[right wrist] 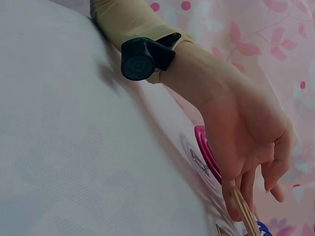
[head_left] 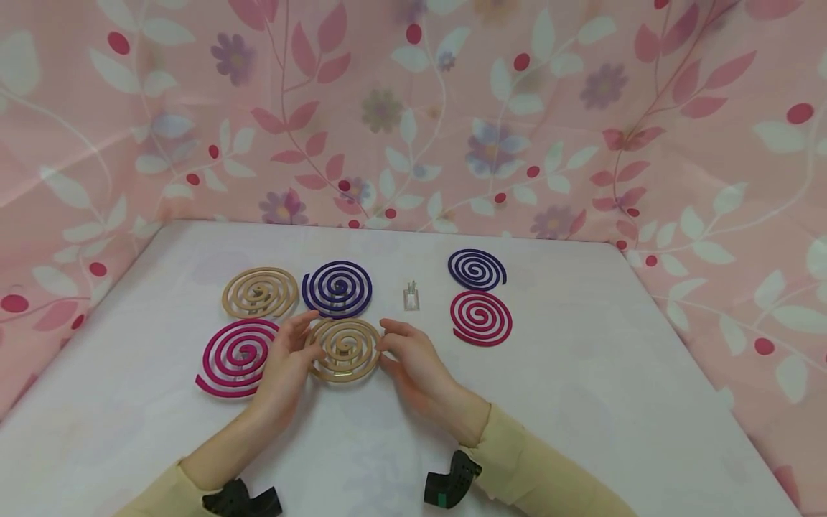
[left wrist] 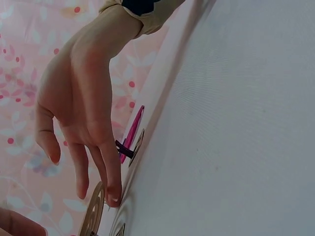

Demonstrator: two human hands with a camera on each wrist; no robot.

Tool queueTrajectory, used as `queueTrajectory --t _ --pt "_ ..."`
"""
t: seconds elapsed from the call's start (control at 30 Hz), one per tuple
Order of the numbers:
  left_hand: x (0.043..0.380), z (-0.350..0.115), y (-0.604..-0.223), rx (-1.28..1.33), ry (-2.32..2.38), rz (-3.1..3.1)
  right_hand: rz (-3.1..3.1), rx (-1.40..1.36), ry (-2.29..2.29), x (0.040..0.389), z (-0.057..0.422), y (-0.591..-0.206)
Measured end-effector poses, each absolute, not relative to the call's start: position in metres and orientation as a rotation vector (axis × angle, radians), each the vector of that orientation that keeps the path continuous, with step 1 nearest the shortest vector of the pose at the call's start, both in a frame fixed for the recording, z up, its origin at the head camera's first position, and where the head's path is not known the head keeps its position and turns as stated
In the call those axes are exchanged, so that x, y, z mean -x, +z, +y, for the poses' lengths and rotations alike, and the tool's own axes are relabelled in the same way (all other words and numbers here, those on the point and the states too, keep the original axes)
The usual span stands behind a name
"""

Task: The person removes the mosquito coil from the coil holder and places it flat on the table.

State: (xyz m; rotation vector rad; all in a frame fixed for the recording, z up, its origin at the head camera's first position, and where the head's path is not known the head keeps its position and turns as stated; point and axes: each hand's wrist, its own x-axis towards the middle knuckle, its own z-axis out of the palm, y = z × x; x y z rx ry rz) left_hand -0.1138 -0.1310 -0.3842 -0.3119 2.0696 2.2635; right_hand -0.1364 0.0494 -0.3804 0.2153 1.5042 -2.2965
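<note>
A tan mosquito coil [head_left: 345, 348] lies between both hands, raised on a small metal stand that shows through its rings. My left hand [head_left: 284, 370] is at its left rim, the fingers loosely extended; the left wrist view shows fingertips beside the coil's edge [left wrist: 93, 211]. At the right rim is my right hand [head_left: 420, 370], with relaxed fingers. Seen from the right wrist, the coil's edge [right wrist: 244, 211] meets the lower fingers, while the thumb stands apart. A magenta coil [head_left: 235, 359] sits left of the left hand, partly hidden by it.
Behind the hands, another tan coil [head_left: 260, 292] and a dark blue coil [head_left: 337, 289] sit on stands. A small metal stand [head_left: 411, 296] lies bare on the white table [head_left: 581, 416]. To the right are a second dark blue coil [head_left: 477, 270] and a second magenta coil [head_left: 481, 318].
</note>
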Motion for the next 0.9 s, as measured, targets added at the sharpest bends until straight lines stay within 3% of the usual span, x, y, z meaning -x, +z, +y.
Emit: queueTrajectory --t 0.9 --pt "0.1097 -0.1296 -0.3805 0.451 2.397 1.819 1.228 -0.21 -2.293 0.1388 0.0515 -0.3872"
